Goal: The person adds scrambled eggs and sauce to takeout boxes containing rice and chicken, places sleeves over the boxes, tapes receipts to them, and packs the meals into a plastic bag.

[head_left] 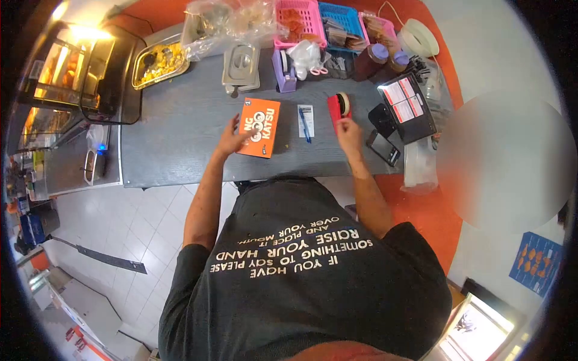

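An orange box with white lettering (266, 141) lies on the dark grey table. My left hand (232, 137) rests at its left side, fingers apart, with the thumb over the box. To the right, my right hand (349, 133) is closed at the near end of a red tape dispenser (335, 109) that carries a roll of tape (343, 104). Whether its fingers pinch the dispenser or the tape end is too small to tell. Between the hands lies a white slip of paper (309, 112) with a blue pen (305, 125) on it.
Metal lidded container (242, 65), purple tape dispenser (284, 72) and pink basket (299, 24) stand at the back of the table (180, 126). A food tray (159, 60) is back left. Two phones, one of them (383, 148) nearer me, and a black folder (407, 107) lie right.
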The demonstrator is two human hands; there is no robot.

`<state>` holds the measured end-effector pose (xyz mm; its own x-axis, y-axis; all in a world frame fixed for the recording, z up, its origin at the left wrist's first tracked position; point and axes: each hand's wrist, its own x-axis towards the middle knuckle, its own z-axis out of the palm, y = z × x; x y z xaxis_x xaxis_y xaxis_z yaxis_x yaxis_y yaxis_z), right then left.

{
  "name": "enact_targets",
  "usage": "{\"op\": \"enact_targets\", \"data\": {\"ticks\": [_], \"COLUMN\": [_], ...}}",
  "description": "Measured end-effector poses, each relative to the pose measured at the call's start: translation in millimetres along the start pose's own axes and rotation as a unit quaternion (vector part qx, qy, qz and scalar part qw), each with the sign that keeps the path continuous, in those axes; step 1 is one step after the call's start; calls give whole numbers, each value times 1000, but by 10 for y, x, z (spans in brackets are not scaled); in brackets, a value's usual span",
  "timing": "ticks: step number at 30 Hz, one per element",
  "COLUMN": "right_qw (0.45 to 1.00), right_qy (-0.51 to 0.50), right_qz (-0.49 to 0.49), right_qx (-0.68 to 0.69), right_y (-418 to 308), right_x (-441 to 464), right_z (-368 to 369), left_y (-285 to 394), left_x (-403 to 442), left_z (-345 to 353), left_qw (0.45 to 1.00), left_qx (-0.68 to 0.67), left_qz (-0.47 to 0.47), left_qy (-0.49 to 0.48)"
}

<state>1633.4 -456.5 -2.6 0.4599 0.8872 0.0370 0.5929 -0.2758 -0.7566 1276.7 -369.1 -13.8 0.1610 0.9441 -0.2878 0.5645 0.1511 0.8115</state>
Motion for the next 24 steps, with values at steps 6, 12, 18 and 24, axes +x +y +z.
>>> {"op": "enact_targets", "data": {"ticks": [6, 12, 18, 24], "right_qw": [957, 986, 899, 939], "right_qy": [-174, -164, -238, -319], "right_qz": [196, 3, 6, -31], "right_qx": [127, 32, 368, 129], "right_y": [101, 217, -1023, -945], "right_x": [376, 612, 413, 29], "right_z": [673, 980, 305, 928], "left_y": [151, 137, -201, 474], "left_x": [-218, -566, -517, -835], "left_z": [210, 926, 981, 632], "left_qw": [909, 924, 933, 957], "left_qx": [-386, -371, -275, -47], "left_qz": [-71, -45, -42, 92], "left_qy": [-142, 79, 227, 272]}}
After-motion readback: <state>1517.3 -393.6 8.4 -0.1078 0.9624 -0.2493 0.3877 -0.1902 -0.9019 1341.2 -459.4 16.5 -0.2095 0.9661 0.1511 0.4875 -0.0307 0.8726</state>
